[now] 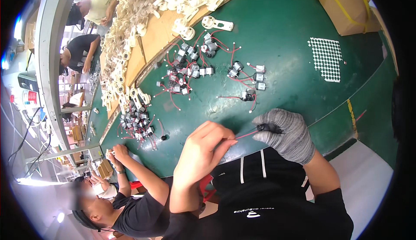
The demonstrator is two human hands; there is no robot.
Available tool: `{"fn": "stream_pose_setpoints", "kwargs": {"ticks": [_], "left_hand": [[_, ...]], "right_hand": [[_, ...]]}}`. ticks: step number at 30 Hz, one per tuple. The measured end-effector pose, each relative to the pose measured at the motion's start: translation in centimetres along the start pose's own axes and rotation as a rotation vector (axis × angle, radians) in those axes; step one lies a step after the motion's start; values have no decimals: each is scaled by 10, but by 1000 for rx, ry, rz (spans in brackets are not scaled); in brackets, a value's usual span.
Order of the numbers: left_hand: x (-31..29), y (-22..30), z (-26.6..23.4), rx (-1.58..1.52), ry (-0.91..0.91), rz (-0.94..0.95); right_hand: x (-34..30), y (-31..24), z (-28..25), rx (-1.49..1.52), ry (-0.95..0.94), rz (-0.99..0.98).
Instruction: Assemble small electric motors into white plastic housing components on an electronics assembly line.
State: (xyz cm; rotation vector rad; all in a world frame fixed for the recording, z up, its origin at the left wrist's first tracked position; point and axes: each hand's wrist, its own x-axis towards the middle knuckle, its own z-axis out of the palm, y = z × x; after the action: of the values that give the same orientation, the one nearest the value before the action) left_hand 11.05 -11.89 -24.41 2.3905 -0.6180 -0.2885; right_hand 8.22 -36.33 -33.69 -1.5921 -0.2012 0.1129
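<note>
My right hand (289, 137), in a grey knitted glove, is closed around a small motor (262, 128) with a black end. A red wire (247, 134) runs from it leftward to my bare left hand (207, 147), whose thumb and forefinger pinch the wire's far end. Between the two hands the wire is drawn nearly straight above the table's near edge. Most of the motor is hidden by the glove. Just beyond my hands, another motor (248, 96) with red leads lies on the green table (294, 77).
Loose wired motors (190, 69) lie mid-table, with another heap (138, 121) at left. White plastic housings (143, 19) are piled on cardboard behind. A white perforated sheet (326, 60) and a carton (342, 6) are at right. A co-worker (138, 209) sits at my left.
</note>
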Motion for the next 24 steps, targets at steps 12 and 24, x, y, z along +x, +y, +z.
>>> {"fn": "stream_pose_setpoints", "kwargs": {"ticks": [12,24], "left_hand": [[156,-43,-99,675,216,119],[238,-104,-115,651,-191,29]], "right_hand": [[6,4,-19,-8,85,-108],[6,11,-28,38,-32,-165]]}}
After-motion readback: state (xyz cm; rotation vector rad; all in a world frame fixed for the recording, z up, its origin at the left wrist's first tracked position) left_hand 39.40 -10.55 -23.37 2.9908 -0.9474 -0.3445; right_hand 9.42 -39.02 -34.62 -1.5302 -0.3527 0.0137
